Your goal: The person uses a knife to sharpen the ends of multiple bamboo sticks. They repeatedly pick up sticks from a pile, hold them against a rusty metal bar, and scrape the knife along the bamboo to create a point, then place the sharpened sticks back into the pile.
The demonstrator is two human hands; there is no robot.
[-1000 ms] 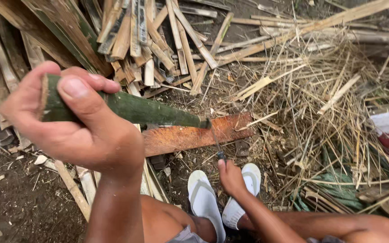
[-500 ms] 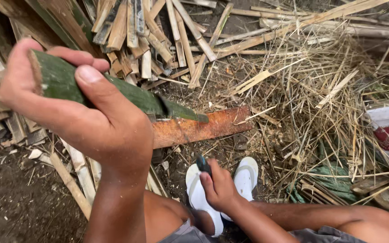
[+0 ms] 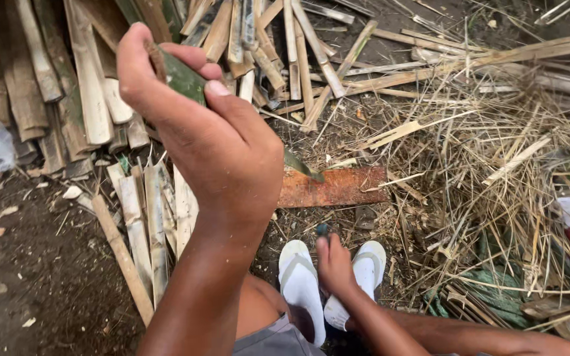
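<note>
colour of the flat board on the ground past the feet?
Rusty orange-brown flat board, best in the head view.

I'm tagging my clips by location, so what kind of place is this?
Probably an outdoor bamboo-splitting spot on bare ground: split bamboo strips piled up, dry straw, and a green bamboo piece in the left hand.
</note>
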